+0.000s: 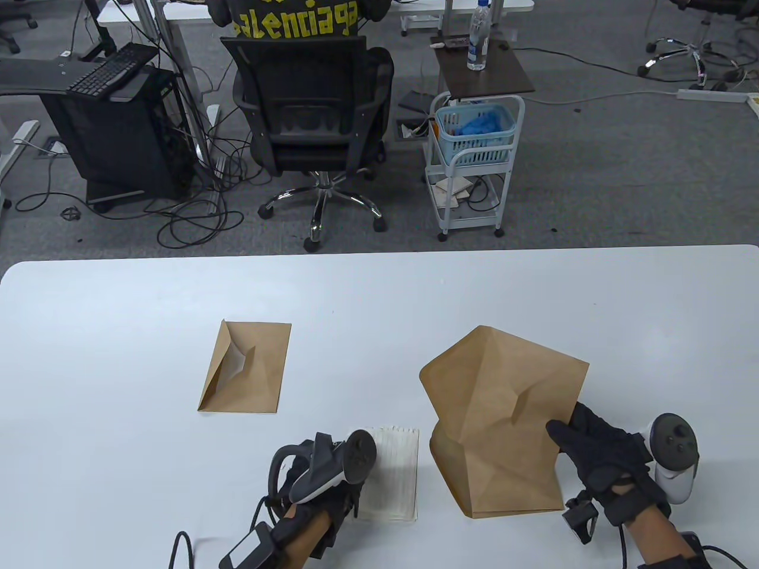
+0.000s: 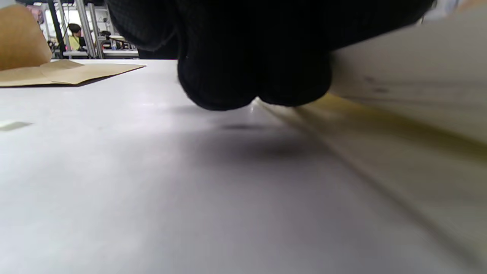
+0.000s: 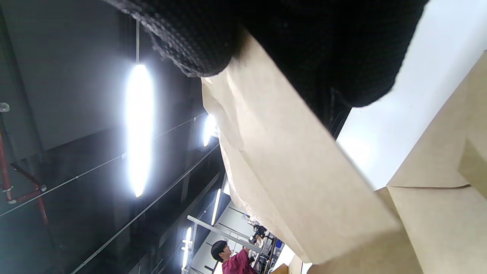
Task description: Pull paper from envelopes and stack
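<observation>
- Office room, grey carpet; white bench [image 1: 118, 355] in the foreground carries everything task-related.
- Lined paper sheet [image 1: 391, 474] lies flat near the bench's front edge, just left of the held envelope. This is the landmark for the rest.
- Left hand [image 1: 323, 492] rests on the sheet's left part, fingers down on the paper. Left wrist view shows the gloved fingertips [image 2: 228, 87] pressing at the paper's edge against the bench. Not gripping anything, as far as visible; hand looks flat rather than clenched.
- Held envelope [image 1: 504, 415]: brown kraft, creased and bulged, right of the sheet, tilted up off the bench with its lower end near or on the surface; cannot tell if it touches.
- Right hand [image 1: 599, 456] grasps that envelope at its right edge, thumb on the front face. Right wrist view confirms the glove pinching the brown paper [image 3: 289, 160].
- Second envelope [image 1: 246, 367]: brown, lying flat on the bench, behind and left of the sheet, well apart from it. Flap open, a bit of white showing in the opening.
- Beyond the bench, far behind the sheet: black office chair [image 1: 308, 118] with a seated person, white trolley [image 1: 471, 166] with a blue basket [image 1: 474, 136], water bottle [image 1: 479, 35] on a small dark table, keyboard [image 1: 112, 68] on a desk at far left.
</observation>
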The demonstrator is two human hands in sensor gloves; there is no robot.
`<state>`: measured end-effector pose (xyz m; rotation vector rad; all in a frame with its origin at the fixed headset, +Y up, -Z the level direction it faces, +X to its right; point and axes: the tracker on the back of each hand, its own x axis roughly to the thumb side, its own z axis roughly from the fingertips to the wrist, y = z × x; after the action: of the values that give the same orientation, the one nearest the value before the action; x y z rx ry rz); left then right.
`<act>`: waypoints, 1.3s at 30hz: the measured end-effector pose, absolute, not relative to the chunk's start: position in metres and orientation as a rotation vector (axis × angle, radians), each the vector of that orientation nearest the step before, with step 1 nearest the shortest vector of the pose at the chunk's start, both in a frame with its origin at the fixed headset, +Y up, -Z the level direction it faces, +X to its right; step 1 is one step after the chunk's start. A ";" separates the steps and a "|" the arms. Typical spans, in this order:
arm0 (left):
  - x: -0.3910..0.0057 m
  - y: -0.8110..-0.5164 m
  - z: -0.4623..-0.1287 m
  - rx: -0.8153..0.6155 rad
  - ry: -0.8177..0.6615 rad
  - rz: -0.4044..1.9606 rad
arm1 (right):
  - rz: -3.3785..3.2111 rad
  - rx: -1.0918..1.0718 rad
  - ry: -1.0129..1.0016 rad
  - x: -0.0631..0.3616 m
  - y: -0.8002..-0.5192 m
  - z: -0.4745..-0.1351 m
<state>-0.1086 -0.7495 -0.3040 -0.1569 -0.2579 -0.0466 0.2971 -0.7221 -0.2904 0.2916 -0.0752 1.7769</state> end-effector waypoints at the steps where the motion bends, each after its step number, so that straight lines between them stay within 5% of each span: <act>1: -0.106 -0.752 -0.304 -0.167 -0.255 -0.084 | 1.780 0.292 -0.074 0.297 -0.722 -0.290; 19: -0.104 -0.752 -0.304 -0.232 -0.259 -0.058 | 1.774 0.291 -0.065 0.295 -0.723 -0.291; 28: -0.123 -0.713 -0.302 0.084 -0.298 -0.091 | 1.748 0.258 -0.027 0.297 -0.721 -0.291; 39: -0.149 -0.739 -0.299 0.045 -0.238 -0.110 | 1.722 0.222 0.061 0.297 -0.724 -0.291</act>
<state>-0.1487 -0.7386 -0.2989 0.0450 -0.2380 -0.1096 0.2967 -0.7237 -0.2914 0.2219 0.0613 1.7217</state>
